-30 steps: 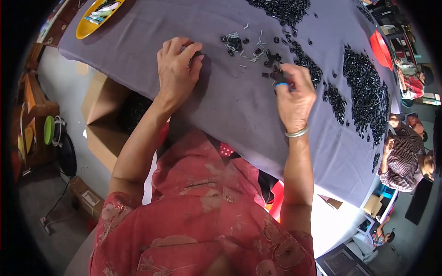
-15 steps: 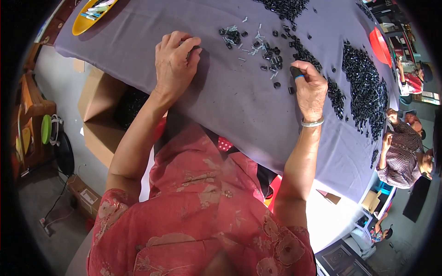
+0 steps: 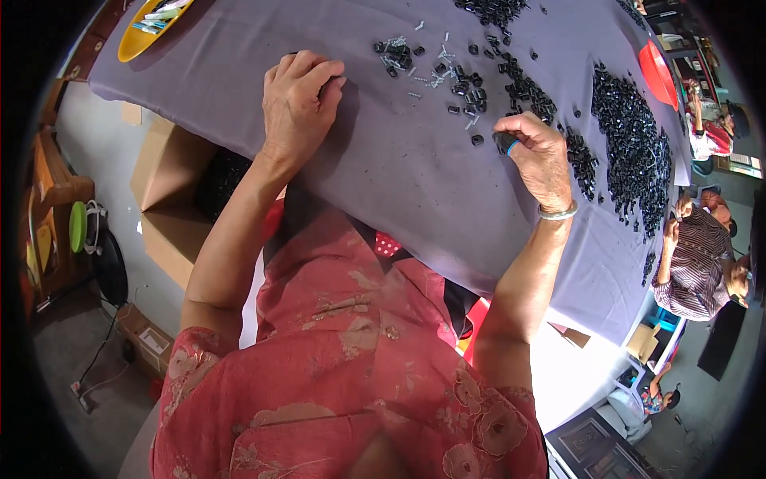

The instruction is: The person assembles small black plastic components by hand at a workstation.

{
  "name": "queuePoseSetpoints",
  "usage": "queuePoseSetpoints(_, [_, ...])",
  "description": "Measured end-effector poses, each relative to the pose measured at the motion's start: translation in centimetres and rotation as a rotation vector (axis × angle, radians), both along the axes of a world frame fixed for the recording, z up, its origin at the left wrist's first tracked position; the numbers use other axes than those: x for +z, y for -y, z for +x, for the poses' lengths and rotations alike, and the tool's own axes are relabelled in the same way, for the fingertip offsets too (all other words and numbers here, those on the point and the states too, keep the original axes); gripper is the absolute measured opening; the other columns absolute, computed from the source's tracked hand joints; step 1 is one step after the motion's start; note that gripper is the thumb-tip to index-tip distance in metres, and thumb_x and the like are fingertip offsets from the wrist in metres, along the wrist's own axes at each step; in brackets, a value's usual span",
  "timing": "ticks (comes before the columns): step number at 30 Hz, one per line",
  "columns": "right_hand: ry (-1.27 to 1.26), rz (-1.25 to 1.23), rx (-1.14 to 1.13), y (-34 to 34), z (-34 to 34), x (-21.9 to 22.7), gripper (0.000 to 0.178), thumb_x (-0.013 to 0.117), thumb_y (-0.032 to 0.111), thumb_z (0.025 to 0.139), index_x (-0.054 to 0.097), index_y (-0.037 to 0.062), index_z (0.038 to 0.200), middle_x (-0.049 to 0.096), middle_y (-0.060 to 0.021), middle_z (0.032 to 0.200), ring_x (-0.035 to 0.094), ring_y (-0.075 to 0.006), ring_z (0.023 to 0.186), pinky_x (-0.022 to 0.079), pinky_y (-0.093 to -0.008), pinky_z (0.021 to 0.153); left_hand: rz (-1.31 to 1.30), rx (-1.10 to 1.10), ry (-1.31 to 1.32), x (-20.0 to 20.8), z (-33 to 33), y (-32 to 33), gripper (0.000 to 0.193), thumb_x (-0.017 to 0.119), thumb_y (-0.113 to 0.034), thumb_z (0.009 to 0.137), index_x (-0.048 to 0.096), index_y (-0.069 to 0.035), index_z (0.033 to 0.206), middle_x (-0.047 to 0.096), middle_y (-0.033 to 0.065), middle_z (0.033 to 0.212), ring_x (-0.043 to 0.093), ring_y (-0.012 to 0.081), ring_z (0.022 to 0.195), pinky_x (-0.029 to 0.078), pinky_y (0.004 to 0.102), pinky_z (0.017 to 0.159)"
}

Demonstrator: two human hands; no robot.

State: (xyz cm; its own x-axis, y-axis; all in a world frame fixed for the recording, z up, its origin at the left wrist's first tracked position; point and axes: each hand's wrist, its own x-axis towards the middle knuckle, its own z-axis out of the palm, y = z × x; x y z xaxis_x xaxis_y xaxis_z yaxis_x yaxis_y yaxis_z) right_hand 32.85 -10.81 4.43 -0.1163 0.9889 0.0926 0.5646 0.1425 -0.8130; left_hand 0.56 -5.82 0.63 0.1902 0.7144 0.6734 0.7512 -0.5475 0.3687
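Note:
My left hand (image 3: 302, 108) is curled above the cloth, fingers and thumb drawn together. Something dark shows between them, too hidden to name. To the right, my right hand (image 3: 541, 156) holds its thumb and fingers in a pinch, with a black cover (image 3: 504, 143) banded in blue on the thumb. Whatever the pinch holds is hidden. Between the hands lie loose small black parts (image 3: 471, 97) and thin metal springs (image 3: 440, 80). A single black part (image 3: 477, 140) sits just left of the right fingertips.
Larger heaps of black parts (image 3: 630, 152) cover the right side of the grey tablecloth (image 3: 399, 184). A yellow tray (image 3: 130, 44) holds slim tools at the far left; a red bowl (image 3: 657, 76) stands far right. An open cardboard box (image 3: 163, 164) is below the left edge. Other people sit at right.
My right hand has moved slightly right and down, its wrist turning. A black part that lay beside its thumb no longer shows. My left hand keeps nearly the same pose.

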Motion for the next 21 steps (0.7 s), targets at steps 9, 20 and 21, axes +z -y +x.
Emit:
queuePoseSetpoints(9, [0.096, 0.059, -0.256, 0.0, 1.9, 0.2, 0.013, 0.061, -0.004, 0.086, 0.067, -0.0003, 0.097, 0.065, 0.0008, 0.084, 0.056, -0.0046, 0.074, 0.045, -0.0189, 0.069, -0.018, -0.011, 0.031, -0.2, 0.2, 0.2, 0.014, 0.071, -0.006, 0.076, 0.068, -0.009, 0.089, 0.061, 0.0019, 0.085, 0.060, 0.0230, 0.083, 0.045, 0.0343, 0.073])
queuePoseSetpoints(20, [0.235, 0.372, -0.011, -1.2, -5.3, -0.3, 0.027, 0.060, -0.013, 0.074, 0.067, 0.0024, 0.095, 0.062, -0.0057, 0.088, 0.061, -0.0171, 0.079, 0.049, -0.0268, 0.071, 0.161, -0.011, 0.075, 0.2, 0.3, -0.6, 0.016, 0.070, -0.003, 0.073, 0.066, -0.008, 0.086, 0.059, 0.0037, 0.082, 0.058, 0.0256, 0.074, 0.046, 0.0360, 0.066])
queuePoseSetpoints(21, [0.362, 0.463, -0.004, -1.5, -5.8, -0.3, 0.028, 0.061, -0.010, 0.070, 0.067, 0.0037, 0.094, 0.061, -0.0068, 0.088, 0.059, -0.0219, 0.081, 0.049, -0.0314, 0.072, 0.175, -0.008, 0.071, 0.2, 0.3, -0.8, 0.016, 0.070, -0.003, 0.073, 0.066, -0.008, 0.086, 0.059, 0.0037, 0.082, 0.058, 0.0256, 0.074, 0.046, 0.0360, 0.066])
